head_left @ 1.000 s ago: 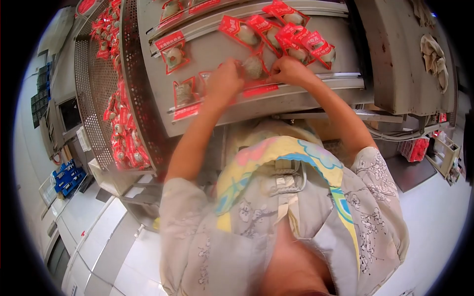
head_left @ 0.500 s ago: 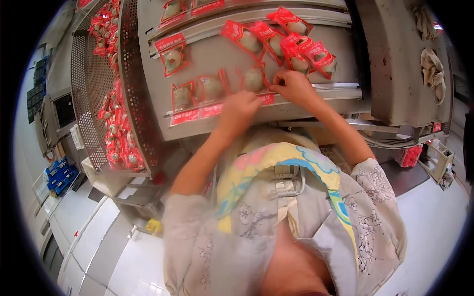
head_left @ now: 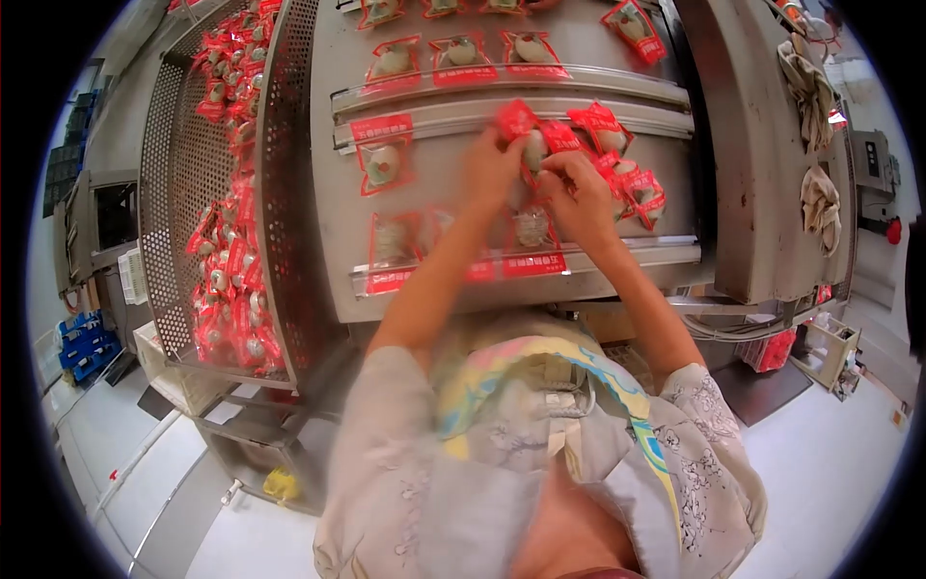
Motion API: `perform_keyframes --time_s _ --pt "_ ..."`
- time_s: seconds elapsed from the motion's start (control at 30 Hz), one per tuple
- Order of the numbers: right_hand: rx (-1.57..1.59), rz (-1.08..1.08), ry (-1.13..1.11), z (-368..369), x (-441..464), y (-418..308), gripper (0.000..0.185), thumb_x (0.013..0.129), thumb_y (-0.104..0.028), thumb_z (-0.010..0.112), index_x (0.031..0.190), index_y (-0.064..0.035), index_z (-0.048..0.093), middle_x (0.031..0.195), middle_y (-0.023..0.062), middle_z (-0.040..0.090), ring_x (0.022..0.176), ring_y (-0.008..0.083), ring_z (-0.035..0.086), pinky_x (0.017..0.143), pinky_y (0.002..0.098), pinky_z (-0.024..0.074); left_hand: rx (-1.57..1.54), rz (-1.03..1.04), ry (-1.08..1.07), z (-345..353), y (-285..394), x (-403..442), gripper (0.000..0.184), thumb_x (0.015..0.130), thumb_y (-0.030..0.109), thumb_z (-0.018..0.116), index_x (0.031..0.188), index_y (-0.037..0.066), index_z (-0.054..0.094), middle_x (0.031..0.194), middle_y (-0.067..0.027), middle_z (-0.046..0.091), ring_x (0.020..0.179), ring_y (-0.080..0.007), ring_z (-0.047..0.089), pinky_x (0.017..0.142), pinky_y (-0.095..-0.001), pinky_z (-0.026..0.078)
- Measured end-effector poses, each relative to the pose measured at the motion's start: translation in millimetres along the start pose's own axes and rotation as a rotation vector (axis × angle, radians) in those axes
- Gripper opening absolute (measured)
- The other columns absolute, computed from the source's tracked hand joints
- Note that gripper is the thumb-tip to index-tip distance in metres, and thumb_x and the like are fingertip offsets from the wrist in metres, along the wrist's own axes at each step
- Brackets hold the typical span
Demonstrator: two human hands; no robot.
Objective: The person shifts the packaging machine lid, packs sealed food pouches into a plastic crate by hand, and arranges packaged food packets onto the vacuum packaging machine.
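My left hand (head_left: 494, 172), smeared by motion, has its fingertips closed at the left side of a red-and-clear egg packet (head_left: 533, 152). Pressed against the lower right of this packet are the bent, pinched fingers of my right hand (head_left: 579, 198). To the right lies a loose heap of similar packets (head_left: 632, 183), each with a pale egg inside. Below my hands, an egg packet (head_left: 531, 229) lies flat in the row along the front metal bar. Farther left in that row is another packet (head_left: 391, 239); my left forearm partly covers the one between them.
Metal bars (head_left: 617, 114) cross the steel work surface (head_left: 463, 125), with more packets laid out behind them. A perforated trough (head_left: 178, 241) full of packets runs along the left. On the right stands a steel housing (head_left: 752, 193) with cloths (head_left: 822, 207) hanging on it.
Both my hands have moved from the front row up to the heap's left side, where they hold a packet. The view has shifted, showing more of the rows at the back.
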State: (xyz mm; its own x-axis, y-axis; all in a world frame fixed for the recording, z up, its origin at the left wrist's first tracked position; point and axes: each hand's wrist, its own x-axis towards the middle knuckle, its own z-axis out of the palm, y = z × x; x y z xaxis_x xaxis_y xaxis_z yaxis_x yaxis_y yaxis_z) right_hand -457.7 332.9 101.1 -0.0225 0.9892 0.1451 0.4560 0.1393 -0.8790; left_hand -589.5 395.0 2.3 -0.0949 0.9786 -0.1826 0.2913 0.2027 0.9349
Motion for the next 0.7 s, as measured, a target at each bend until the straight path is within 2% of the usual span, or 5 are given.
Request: perform_keyframes --time_s 0.03,0.2,0.3,0.4,0.7 --pt "0.011 -0.028 0.053 4 6 2 0.016 0.084 -0.003 0.061 0.1 -0.0005 0.059 0.092 0.0111 0.06 0.076 0.0213 0.061 0.065 0.0303 0.0481 -0.065 0.043 0.012 -3 8 -4 0.035 0.083 0.03 0.067 0.097 -0.001 0.061 0.073 -0.0129 0.066 0.07 -0.03 0.063 0.066 -0.0398 0.049" --pt "-0.374 -0.231 0.333 32 37 18 0.026 0.09 -0.01 0.056 0.113 0.0028 0.057 0.105 0.0135 0.061 0.086 0.0207 0.064 0.07 0.0284 0.0501 -0.348 0.014 0.032 -27 15 -8 0.029 0.091 0.026 0.057 0.103 0.0 0.059 0.091 -0.0115 0.065 0.086 -0.0231 0.062 0.073 -0.0364 0.047" --pt "0.297 0.316 0.074 53 44 23 0.027 0.091 -0.017 0.058 0.108 0.0038 0.061 0.094 0.0111 0.065 0.074 0.0153 0.064 0.065 0.0278 0.0505 -0.328 0.098 0.08 -48 8 -3 0.018 0.094 0.018 0.056 0.101 0.001 0.058 0.09 -0.0053 0.064 0.081 -0.012 0.058 0.068 -0.0264 0.046" --pt "0.423 0.398 0.037 69 52 19 0.026 0.089 -0.02 0.062 0.1 0.0032 0.064 0.078 0.006 0.065 0.063 0.0089 0.059 0.06 0.0259 0.0498 -0.341 0.091 0.099 -62 1 0 0.013 0.095 0.014 0.055 0.096 0.001 0.058 0.086 -0.0017 0.063 0.074 -0.0059 0.055 0.063 -0.021 0.044" --pt "0.108 0.564 -0.187 81 45 53 0.03 0.083 -0.03 0.066 0.076 -0.0007 0.067 0.058 0.0058 0.059 0.055 0.0103 0.054 0.053 0.0305 0.0414 0.03 0.053 0.039 -87 -48 -11 0.016 0.092 0.014 0.053 0.084 0.001 0.057 0.07 -0.0019 0.059 0.06 -0.0064 0.053 0.052 -0.0228 0.044"
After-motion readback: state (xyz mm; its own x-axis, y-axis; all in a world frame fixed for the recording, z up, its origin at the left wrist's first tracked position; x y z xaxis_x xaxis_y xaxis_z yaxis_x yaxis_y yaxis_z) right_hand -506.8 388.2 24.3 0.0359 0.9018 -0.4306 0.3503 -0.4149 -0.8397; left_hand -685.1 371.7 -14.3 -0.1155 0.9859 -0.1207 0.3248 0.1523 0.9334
